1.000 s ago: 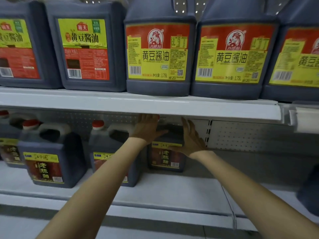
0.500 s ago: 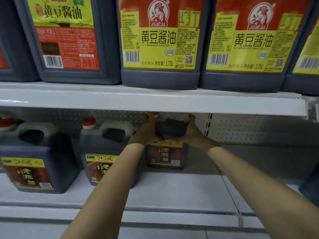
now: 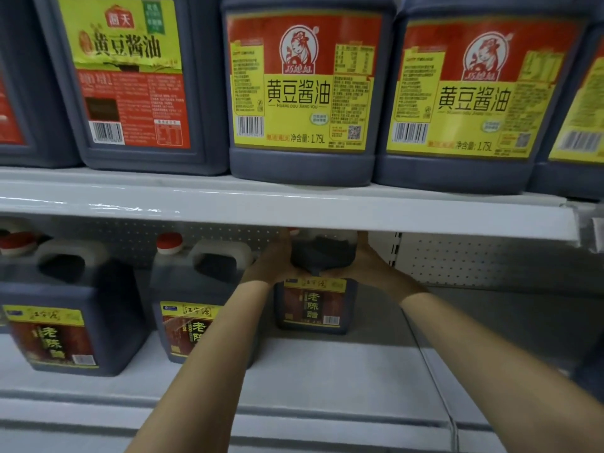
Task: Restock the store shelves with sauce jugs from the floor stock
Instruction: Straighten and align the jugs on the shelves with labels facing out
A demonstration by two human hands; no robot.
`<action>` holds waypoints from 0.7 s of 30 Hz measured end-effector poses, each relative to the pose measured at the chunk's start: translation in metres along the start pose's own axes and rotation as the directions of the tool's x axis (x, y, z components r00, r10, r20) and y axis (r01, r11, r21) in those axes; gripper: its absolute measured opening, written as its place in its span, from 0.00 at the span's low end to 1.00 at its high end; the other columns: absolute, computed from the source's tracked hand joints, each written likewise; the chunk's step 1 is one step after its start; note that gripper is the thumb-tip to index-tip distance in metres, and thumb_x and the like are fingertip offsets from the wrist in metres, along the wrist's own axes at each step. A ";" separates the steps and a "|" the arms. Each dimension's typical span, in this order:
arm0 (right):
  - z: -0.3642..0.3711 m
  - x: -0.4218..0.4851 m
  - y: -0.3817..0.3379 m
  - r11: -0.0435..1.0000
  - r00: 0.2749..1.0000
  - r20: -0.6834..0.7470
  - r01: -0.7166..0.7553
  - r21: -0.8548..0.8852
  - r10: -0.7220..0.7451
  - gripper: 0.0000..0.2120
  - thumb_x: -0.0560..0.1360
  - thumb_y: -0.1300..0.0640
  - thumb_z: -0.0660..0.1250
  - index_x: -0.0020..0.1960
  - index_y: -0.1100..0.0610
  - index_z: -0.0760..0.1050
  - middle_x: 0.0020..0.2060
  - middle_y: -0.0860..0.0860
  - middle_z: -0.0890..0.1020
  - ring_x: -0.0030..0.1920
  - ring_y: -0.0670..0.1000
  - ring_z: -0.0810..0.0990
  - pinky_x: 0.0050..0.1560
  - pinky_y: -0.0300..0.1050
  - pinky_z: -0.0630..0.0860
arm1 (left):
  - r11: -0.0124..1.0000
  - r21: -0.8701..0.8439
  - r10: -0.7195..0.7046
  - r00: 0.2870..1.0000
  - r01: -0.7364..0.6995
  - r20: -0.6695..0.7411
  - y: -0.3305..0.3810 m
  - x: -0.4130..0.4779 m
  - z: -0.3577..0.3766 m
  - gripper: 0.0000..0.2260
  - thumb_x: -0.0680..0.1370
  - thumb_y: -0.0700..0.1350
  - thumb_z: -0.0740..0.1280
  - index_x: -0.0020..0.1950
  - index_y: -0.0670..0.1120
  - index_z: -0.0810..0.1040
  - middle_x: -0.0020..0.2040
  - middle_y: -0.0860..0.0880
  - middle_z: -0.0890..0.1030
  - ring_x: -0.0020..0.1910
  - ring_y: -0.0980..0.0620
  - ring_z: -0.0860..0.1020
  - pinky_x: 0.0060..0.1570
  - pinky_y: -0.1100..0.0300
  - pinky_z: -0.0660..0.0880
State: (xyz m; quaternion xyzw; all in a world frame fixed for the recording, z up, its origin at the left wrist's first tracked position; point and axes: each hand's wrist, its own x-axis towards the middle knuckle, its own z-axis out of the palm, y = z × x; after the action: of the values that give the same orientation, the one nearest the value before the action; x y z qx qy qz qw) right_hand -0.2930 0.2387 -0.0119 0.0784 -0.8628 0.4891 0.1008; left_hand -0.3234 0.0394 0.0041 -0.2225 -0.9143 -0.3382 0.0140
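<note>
We grip the sauce jug (image 3: 312,308) by its shoulders, left hand (image 3: 273,261) and right hand (image 3: 367,261) both curled round it. Jug upright, back of lower shelf (image 3: 327,371).

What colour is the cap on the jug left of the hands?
Red: the cap, best in head view.

White upper shelf (image 3: 294,212) carries a tight row of large dark jugs: a green-labelled jug (image 3: 130,76) and red-and-yellow jugs (image 3: 304,93) to its right; white lower shelf (image 3: 327,371) carries a left jug (image 3: 65,325), a middle jug (image 3: 192,308), and a back jug (image 3: 313,308) set deeper.
</note>
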 end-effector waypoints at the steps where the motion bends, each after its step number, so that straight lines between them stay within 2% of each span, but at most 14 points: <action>1: 0.000 0.000 0.001 1.000 1.000 -0.018 0.004 0.021 -0.004 0.48 0.61 0.65 0.80 0.70 0.51 0.54 0.64 0.45 0.68 0.66 0.48 0.69 0.56 0.32 0.74 | 1.000 0.010 -0.001 1.000 0.001 0.004 -0.001 -0.001 0.001 0.45 0.64 0.47 0.80 0.74 0.44 0.59 0.68 0.44 0.71 0.69 0.45 0.69 0.66 0.51 0.69; 4: -0.002 -0.001 0.003 0.998 0.999 -0.034 0.010 0.056 -0.008 0.41 0.63 0.68 0.78 0.61 0.43 0.58 0.57 0.36 0.68 0.60 0.42 0.70 0.52 0.26 0.72 | 1.000 -0.003 -0.014 1.000 0.014 -0.020 0.001 -0.005 0.002 0.43 0.66 0.46 0.79 0.74 0.42 0.59 0.67 0.43 0.73 0.67 0.45 0.71 0.63 0.55 0.69; 6: -0.003 -0.003 0.003 0.998 1.000 -0.015 0.007 0.062 -0.006 0.42 0.64 0.68 0.78 0.63 0.45 0.55 0.56 0.34 0.65 0.57 0.38 0.69 0.50 0.24 0.71 | 1.000 -0.014 -0.024 0.998 0.023 -0.051 0.004 -0.010 0.004 0.43 0.67 0.44 0.79 0.74 0.40 0.56 0.67 0.41 0.73 0.67 0.42 0.71 0.64 0.52 0.70; 8: -0.004 -0.004 0.000 0.999 1.000 0.011 -0.010 0.043 0.009 0.46 0.64 0.67 0.78 0.69 0.48 0.53 0.59 0.36 0.66 0.59 0.40 0.68 0.49 0.24 0.71 | 0.999 -0.025 -0.027 0.996 0.025 -0.083 0.009 -0.017 0.005 0.45 0.67 0.42 0.78 0.75 0.41 0.53 0.67 0.39 0.73 0.68 0.41 0.71 0.65 0.49 0.69; 10: -0.008 -0.004 -0.002 0.999 0.999 0.031 -0.042 0.030 0.041 0.50 0.63 0.64 0.80 0.73 0.53 0.52 0.64 0.43 0.66 0.64 0.44 0.67 0.52 0.29 0.73 | 0.998 -0.058 -0.040 0.992 0.033 -0.118 0.014 -0.026 0.007 0.47 0.68 0.41 0.78 0.76 0.43 0.49 0.67 0.39 0.73 0.68 0.39 0.70 0.66 0.46 0.69; 12: -0.013 -0.003 -0.004 0.993 0.991 0.070 -0.119 0.020 0.117 0.53 0.60 0.52 0.82 0.75 0.51 0.53 0.67 0.47 0.68 0.66 0.50 0.69 0.55 0.43 0.77 | 0.996 -0.077 -0.066 0.985 0.054 -0.162 0.019 -0.036 0.011 0.48 0.69 0.41 0.77 0.77 0.45 0.45 0.67 0.39 0.73 0.67 0.38 0.71 0.66 0.46 0.69; 13: -0.015 -0.004 -0.007 0.983 0.981 0.095 -0.176 0.045 0.171 0.54 0.58 0.45 0.81 0.75 0.49 0.54 0.67 0.47 0.69 0.65 0.52 0.71 0.53 0.50 0.79 | 0.992 -0.089 -0.099 0.979 0.084 -0.176 0.021 -0.041 0.012 0.49 0.70 0.42 0.76 0.78 0.46 0.43 0.68 0.40 0.72 0.67 0.38 0.71 0.65 0.47 0.68; 14: -0.017 -0.005 -0.011 0.969 0.968 0.119 -0.230 0.088 0.219 0.54 0.58 0.41 0.79 0.75 0.47 0.54 0.67 0.47 0.70 0.65 0.54 0.72 0.52 0.54 0.80 | 0.987 -0.109 -0.136 0.974 0.117 -0.183 0.023 -0.046 0.012 0.49 0.71 0.43 0.75 0.78 0.46 0.41 0.69 0.40 0.72 0.67 0.38 0.70 0.64 0.48 0.68; 16: -0.014 -0.005 -0.016 0.955 0.963 0.113 -0.259 0.143 0.244 0.52 0.60 0.38 0.76 0.76 0.47 0.52 0.69 0.50 0.69 0.66 0.55 0.72 0.58 0.56 0.77 | 0.972 -0.159 -0.203 0.964 0.175 -0.174 0.023 -0.054 0.011 0.48 0.73 0.46 0.74 0.78 0.46 0.39 0.70 0.40 0.70 0.68 0.39 0.70 0.64 0.50 0.68; 18: -0.009 -0.007 -0.022 0.972 0.976 0.024 -0.220 0.085 0.218 0.41 0.71 0.41 0.69 0.77 0.49 0.51 0.71 0.52 0.67 0.70 0.56 0.68 0.67 0.53 0.70 | 0.963 -0.184 -0.228 0.961 0.198 -0.156 0.021 -0.058 0.009 0.43 0.74 0.50 0.72 0.78 0.45 0.46 0.70 0.41 0.70 0.67 0.40 0.71 0.63 0.51 0.69; 21: -0.006 -0.015 -0.026 0.973 0.974 -0.061 -0.223 -0.055 0.220 0.31 0.81 0.47 0.58 0.77 0.55 0.50 0.72 0.55 0.67 0.70 0.57 0.67 0.66 0.46 0.66 | 0.962 -0.198 -0.218 0.966 0.188 -0.140 0.027 -0.059 0.004 0.29 0.77 0.55 0.66 0.74 0.46 0.60 0.68 0.43 0.73 0.65 0.41 0.72 0.63 0.51 0.69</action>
State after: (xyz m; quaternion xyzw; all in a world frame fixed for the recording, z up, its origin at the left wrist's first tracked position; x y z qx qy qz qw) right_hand -0.2720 0.2309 0.0089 -0.0348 -0.8778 0.4723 0.0717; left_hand -0.2590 0.0365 0.0073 -0.0998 -0.8932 -0.4374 0.0320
